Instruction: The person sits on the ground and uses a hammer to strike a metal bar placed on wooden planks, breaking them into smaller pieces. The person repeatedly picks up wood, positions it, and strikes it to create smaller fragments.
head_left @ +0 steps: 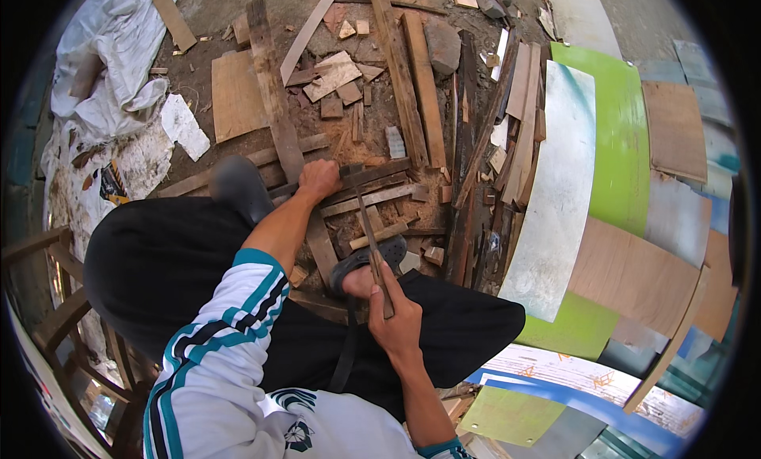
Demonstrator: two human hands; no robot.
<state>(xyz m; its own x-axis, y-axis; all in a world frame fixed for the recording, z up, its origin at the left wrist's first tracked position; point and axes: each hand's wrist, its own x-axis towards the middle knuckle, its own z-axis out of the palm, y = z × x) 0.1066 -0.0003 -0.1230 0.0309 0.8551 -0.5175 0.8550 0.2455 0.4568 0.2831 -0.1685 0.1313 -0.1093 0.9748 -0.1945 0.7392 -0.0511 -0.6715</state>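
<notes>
My left hand (320, 179) is closed over a dark wooden strip (382, 174), which lies across a long upright-running plank (279, 126) on the ground. In my right hand (395, 320) is the wooden handle of a long, narrow blade, apparently a handsaw (369, 235), seen nearly edge-on. Its far end meets the strip just right of my left hand. Whether its edge has teeth cannot be made out. Under the blade, beside my sandalled foot (359, 281), lies a tool with a light wooden handle (380, 233).
Offcuts and sawdust cover the ground ahead, with long beams (424, 90) and stacked strips (523, 126) beyond. White and green sheets (606, 134) lie at right. A white sack (111, 55) sits far left; a wooden frame (63, 320) stands near left.
</notes>
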